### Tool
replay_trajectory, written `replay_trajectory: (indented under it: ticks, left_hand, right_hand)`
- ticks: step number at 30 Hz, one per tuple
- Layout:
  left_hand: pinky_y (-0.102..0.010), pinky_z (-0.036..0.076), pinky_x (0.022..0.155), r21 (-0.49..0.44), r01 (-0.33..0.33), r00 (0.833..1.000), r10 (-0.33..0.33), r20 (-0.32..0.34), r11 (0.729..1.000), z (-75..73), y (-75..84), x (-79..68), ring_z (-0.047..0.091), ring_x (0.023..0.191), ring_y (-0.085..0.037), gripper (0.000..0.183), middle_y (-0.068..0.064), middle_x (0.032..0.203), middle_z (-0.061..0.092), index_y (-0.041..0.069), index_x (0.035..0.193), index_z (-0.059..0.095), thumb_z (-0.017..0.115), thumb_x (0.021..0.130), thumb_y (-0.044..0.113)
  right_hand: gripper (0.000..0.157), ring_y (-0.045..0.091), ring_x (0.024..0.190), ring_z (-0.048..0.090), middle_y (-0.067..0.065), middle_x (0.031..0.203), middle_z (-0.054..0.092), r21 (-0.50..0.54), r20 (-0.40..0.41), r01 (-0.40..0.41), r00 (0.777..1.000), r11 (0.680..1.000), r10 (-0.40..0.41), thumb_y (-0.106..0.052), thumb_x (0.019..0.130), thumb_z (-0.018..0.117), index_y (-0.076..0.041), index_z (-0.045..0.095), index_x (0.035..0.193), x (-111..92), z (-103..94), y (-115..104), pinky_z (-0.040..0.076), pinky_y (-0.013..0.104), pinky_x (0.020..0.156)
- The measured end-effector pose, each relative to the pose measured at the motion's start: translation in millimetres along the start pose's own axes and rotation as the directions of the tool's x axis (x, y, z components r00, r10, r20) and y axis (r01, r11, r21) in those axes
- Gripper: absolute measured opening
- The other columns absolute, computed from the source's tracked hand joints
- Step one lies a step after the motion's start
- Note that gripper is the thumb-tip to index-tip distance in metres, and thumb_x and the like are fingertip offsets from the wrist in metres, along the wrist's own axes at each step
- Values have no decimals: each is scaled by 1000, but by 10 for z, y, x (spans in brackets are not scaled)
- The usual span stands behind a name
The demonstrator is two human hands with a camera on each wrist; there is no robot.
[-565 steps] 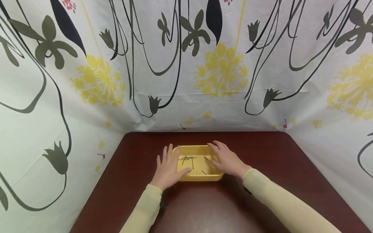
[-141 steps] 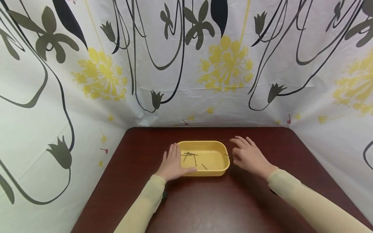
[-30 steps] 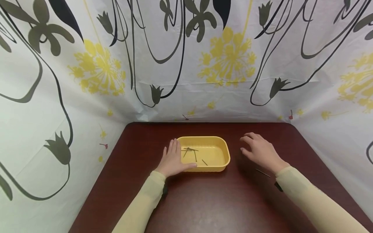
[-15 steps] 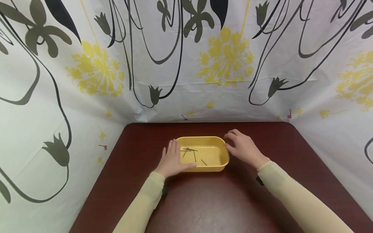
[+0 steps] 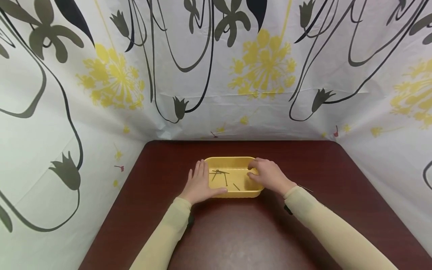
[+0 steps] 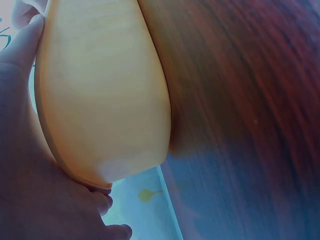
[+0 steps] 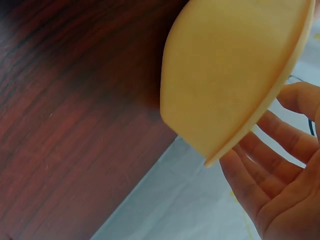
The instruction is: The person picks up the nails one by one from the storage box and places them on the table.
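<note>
A yellow plastic tray (image 5: 233,194) sits on the dark red-brown table, with several thin nails (image 5: 219,172) crossed in its left half. A lone nail (image 5: 236,186) lies near its front wall. My left hand (image 5: 199,186) rests over the tray's left end, fingers straight, thumb along the front rim. My right hand (image 5: 268,175) reaches over the right end, fingers loosely bent above the inside, with nothing seen between them. In the right wrist view, its fingers are spread beside the tray's rim (image 7: 260,112). Another nail (image 5: 305,188) lies on the table, partly hidden behind the right wrist.
The table (image 5: 236,232) has rounded far corners. White cloth (image 5: 189,86) printed with flowers and stems hangs around the back and both sides. Both sleeves (image 5: 162,232) come in from the near edge.
My right hand held a nail beside the tray, then was free with that nail on the table. It has since moved left over the tray. My left hand has stayed at the tray's left end.
</note>
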State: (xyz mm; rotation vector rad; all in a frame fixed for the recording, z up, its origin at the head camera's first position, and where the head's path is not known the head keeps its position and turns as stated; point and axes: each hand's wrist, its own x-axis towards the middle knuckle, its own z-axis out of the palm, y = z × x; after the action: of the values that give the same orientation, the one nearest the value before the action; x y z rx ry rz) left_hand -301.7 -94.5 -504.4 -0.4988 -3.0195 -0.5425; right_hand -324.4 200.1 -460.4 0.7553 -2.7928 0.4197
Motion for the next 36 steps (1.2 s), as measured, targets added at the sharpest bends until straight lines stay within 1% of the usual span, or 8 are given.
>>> replay_trajectory:
  ticks: [4, 7, 10, 13, 19, 24, 29, 36]
  left_hand:
    - [-55, 7, 120, -10, -4, 1000, 3, -4, 1000, -2, 3, 1, -3, 154, -30, 140, -15, 167, -3, 0, 160, 6, 44, 68, 98]
    - [-55, 6, 120, -6, 1, 1000, -1, 5, 1000, -3, 4, 2, -4, 154, -29, 140, -15, 167, -5, 1, 161, 4, 43, 68, 98]
    - [-55, 6, 120, 0, 5, 1000, -5, 11, 1000, -10, 5, 2, -6, 153, -28, 140, -14, 167, -6, 2, 161, 3, 43, 68, 98]
    - [-56, 7, 120, 0, 5, 1000, -5, 10, 1000, -22, 10, -6, -5, 153, -29, 139, -14, 168, -5, 1, 161, 3, 44, 69, 97]
    - [-55, 6, 120, -11, 7, 1000, -7, 12, 1000, -35, 15, -12, -4, 154, -29, 139, -14, 168, -5, 2, 161, 3, 46, 69, 97]
    - [-55, 6, 120, -3, 15, 1000, -15, 17, 1000, -26, 5, -5, -6, 154, -26, 139, -12, 168, -6, 3, 161, 2, 45, 68, 97]
    - [-56, 8, 119, 4, 5, 1000, -5, 0, 1000, -38, 8, -3, -3, 154, -29, 139, -15, 168, -3, 1, 161, 4, 44, 69, 97]
    - [-56, 8, 120, 2, 5, 1000, -5, -1, 1000, -12, 4, 1, -2, 154, -29, 139, -15, 168, -4, 1, 161, 4, 45, 69, 97]
  right_hand:
    - [21, 20, 79, 64, -1, 95, 71, -5, 38, 3, 999, 1000, -3, -31, 86, 78, -13, 76, 97, 37, 30, -68, 53, 43, 68]
    - [18, 17, 73, 62, -5, 88, 70, -6, 77, -9, 997, 1000, 10, -32, 84, 79, -16, 75, 90, 71, 65, -113, 52, 41, 64]
    - [16, 14, 65, 56, -9, 75, 65, -2, 124, -28, 992, 1000, 28, -33, 81, 79, -20, 71, 80, 103, 121, -145, 48, 36, 58]
    - [21, 11, 60, 52, -12, 67, 58, 4, 170, -28, 985, 1000, 27, -36, 79, 80, -24, 65, 71, 121, 171, -171, 44, 33, 54]
    - [27, 7, 62, 52, -18, 65, 56, 9, 245, -9, 970, 1000, 6, -47, 78, 82, -31, 64, 67, 128, 289, -182, 45, 32, 56]
    - [27, 6, 62, 53, -18, 64, 56, 6, 271, -22, 962, 1000, 20, -50, 79, 81, -33, 64, 67, 137, 346, -182, 46, 32, 57]
    - [27, 7, 60, 52, -16, 62, 56, -8, 293, -24, 956, 1000, 25, -48, 78, 81, -31, 64, 65, 167, 330, -217, 45, 31, 56]
    - [22, 8, 57, 49, -14, 58, 55, -1, 335, 10, 942, 1000, -9, -31, 75, 81, -27, 64, 62, 202, 368, -217, 44, 29, 56]
